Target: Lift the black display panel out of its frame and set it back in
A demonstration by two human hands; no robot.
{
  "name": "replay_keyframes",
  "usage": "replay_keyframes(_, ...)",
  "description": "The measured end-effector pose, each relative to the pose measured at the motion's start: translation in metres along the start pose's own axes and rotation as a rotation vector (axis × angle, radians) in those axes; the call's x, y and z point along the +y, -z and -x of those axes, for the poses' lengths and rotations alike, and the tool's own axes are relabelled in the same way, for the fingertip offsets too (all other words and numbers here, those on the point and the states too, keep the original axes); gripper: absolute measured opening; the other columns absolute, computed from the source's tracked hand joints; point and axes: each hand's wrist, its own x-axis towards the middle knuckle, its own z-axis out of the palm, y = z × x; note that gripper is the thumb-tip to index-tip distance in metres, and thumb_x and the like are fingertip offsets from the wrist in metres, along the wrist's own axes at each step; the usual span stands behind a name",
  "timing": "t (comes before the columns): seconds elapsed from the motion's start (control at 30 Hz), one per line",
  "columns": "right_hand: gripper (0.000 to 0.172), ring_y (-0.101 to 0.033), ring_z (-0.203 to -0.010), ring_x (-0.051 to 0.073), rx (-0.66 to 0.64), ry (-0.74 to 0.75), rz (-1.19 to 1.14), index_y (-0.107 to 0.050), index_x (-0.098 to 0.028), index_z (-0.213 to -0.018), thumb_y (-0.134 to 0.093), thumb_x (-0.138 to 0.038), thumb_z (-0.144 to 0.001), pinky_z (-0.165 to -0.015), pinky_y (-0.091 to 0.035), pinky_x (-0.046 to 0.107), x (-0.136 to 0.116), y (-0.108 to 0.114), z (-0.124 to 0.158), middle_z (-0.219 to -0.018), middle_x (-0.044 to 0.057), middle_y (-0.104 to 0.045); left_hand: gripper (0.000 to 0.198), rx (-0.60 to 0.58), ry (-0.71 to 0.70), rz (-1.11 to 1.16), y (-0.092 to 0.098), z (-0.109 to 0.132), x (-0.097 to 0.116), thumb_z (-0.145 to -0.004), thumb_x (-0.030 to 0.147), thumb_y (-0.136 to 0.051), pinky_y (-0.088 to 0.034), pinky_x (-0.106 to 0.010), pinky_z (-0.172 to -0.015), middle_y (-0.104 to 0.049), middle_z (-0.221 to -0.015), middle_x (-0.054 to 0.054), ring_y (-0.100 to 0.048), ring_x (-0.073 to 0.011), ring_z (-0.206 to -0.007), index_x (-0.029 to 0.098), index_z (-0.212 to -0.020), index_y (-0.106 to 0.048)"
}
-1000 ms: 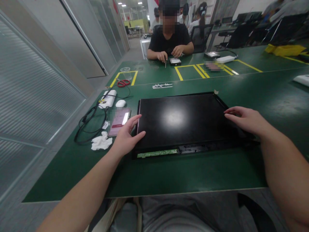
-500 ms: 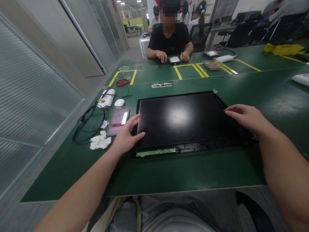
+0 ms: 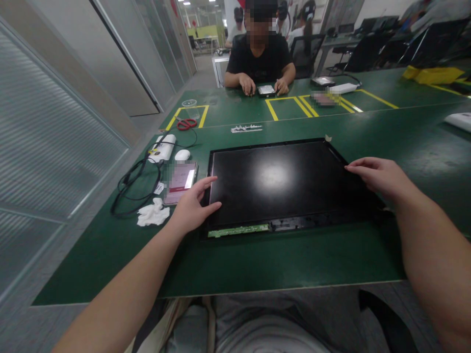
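Observation:
A flat black display panel (image 3: 287, 179) in a dark frame lies on the green table, with a narrow green circuit board (image 3: 239, 230) along its near left edge. My left hand (image 3: 193, 203) rests at the panel's left edge, thumb and fingers spread apart, the fingertips over the border. At the right edge is my right hand (image 3: 379, 176), its thumb and forefinger pinched together by the frame. What lies between those fingertips, if anything, is too small to make out.
Left of the panel lie a phone (image 3: 180, 182), a white mouse (image 3: 182, 155), crumpled tissue (image 3: 153, 213), a black cable (image 3: 119, 198) and red-handled scissors (image 3: 187, 124). Small white strips (image 3: 246, 128) lie beyond it. Across the table, a person (image 3: 259, 63) handles a hard drive (image 3: 266, 90).
My right hand's thumb and forefinger have closed together at the panel's right edge. My left fingertips have shifted slightly inward over the panel, which lies in the same place.

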Motion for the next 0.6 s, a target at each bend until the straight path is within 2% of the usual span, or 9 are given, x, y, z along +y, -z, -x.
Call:
replay_keyframes(0.1, 0.029, -0.037, -0.051, 0.011, -0.002, -0.109, -0.096, -0.073, -0.019, -0.091, -0.076, -0.043, -0.076, -0.048, -0.028, 0.030, -0.0061, 0.0009, 0.0033, -0.055, -0.002, -0.045, 0.073, 0.003, -0.018, -0.045, -0.0008, 0.0014, 0.0019, -0.074, 0.033, -0.081, -0.034, -0.055, -0.126, -0.063, -0.149, -0.014, -0.053, -0.0336, -0.146, 0.021, -0.143, -0.059)
replay_keyframes(0.4, 0.022, -0.034, -0.051, 0.010, -0.005, -0.144, -0.145, -0.072, -0.019, -0.089, -0.076, -0.037, -0.077, -0.049, -0.025, 0.029, -0.0066, 0.0013, 0.0026, -0.055, -0.004, -0.041, 0.055, 0.004, -0.054, -0.255, 0.0010, 0.0028, 0.0042, -0.079, 0.038, -0.076, -0.051, -0.052, -0.110, -0.070, -0.133, -0.011, -0.067, -0.0342, -0.122, 0.022, -0.131, -0.067)
replay_keyframes(0.6, 0.017, -0.031, -0.049, 0.011, -0.036, -0.148, -0.186, -0.070, -0.020, -0.088, -0.074, -0.034, -0.080, -0.049, -0.023, 0.031, -0.0052, 0.0003, 0.0007, -0.052, -0.005, -0.037, 0.050, 0.008, -0.069, -0.283, 0.0019, 0.0023, 0.0048, -0.079, 0.038, -0.075, -0.048, -0.053, -0.111, -0.071, -0.133, -0.011, -0.066, -0.0347, -0.124, 0.022, -0.126, -0.069)
